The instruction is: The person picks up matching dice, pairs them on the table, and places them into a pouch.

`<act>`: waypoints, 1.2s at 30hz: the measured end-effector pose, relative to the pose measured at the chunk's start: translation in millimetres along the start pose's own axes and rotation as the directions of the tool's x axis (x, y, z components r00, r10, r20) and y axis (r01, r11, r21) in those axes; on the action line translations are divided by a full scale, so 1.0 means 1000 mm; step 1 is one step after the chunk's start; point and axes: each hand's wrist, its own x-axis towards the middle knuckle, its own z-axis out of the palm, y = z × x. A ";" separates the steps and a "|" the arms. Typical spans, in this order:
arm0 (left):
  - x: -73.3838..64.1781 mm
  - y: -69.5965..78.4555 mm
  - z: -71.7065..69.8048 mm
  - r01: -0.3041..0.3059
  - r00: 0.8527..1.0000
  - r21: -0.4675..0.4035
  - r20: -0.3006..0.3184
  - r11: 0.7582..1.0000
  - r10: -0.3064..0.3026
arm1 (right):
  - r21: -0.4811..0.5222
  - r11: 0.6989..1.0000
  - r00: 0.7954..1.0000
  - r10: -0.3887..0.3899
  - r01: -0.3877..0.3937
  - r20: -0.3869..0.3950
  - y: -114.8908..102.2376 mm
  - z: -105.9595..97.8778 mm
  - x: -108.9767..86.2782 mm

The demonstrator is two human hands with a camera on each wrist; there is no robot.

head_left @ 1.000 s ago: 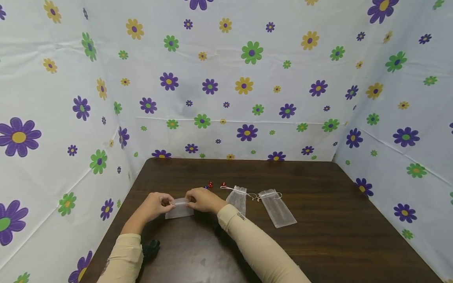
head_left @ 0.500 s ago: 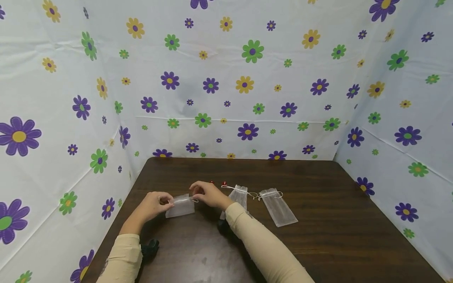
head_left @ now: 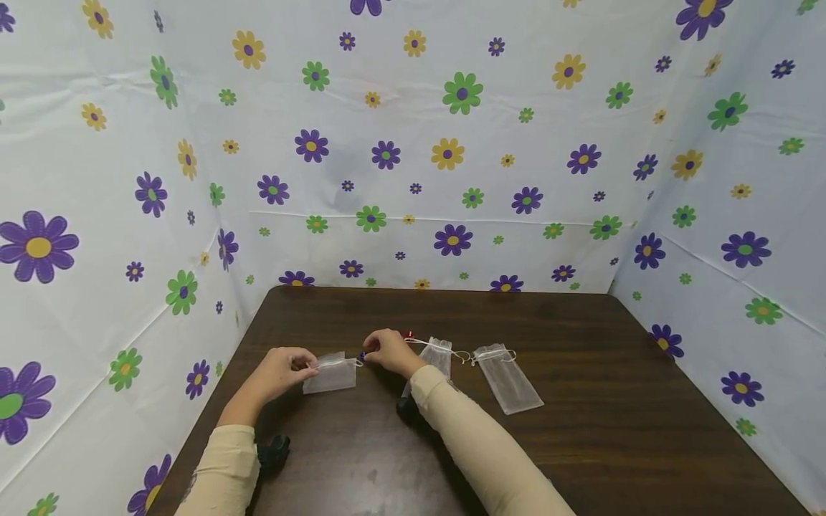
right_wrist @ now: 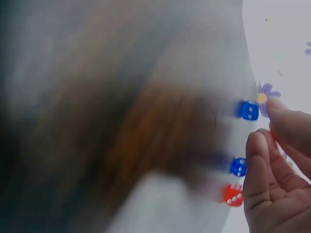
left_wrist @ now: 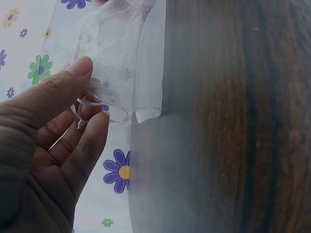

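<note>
My left hand pinches the left end of the gathered mouth of a sheer white organza drawstring bag. In the left wrist view, the bag shows its cord loops hanging by the fingertips. Over to the right, my right hand reaches down beside a blue die. The right wrist view has this blue die right at the thumb tip, with thumb and fingers apart. A second blue die and a red die lie near the fingers.
Two more organza bags lie to the right: one partly behind the right forearm, the other flat on the dark wooden table. A red die sits behind the right hand. Flowered sheeting encloses the table's back and sides.
My right hand has let go of the bag's cord and moved right to the blue die. The left hand still holds the bag.
</note>
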 end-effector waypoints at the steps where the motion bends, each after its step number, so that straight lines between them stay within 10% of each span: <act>1: 0.000 0.000 -0.001 -0.005 1.000 0.002 -0.004 1.000 0.005 | -0.019 1.000 1.000 -0.003 0.003 0.000 -0.002 0.002 0.002; 12: -0.002 0.002 0.000 -0.011 1.000 0.010 -0.002 1.000 0.011 | -0.216 0.976 1.000 -0.009 0.011 0.011 -0.006 0.009 0.010; 36: -0.001 0.003 0.005 0.007 1.000 -0.001 0.016 1.000 -0.007 | -0.161 0.987 0.999 -0.033 0.029 -0.022 0.002 -0.020 0.005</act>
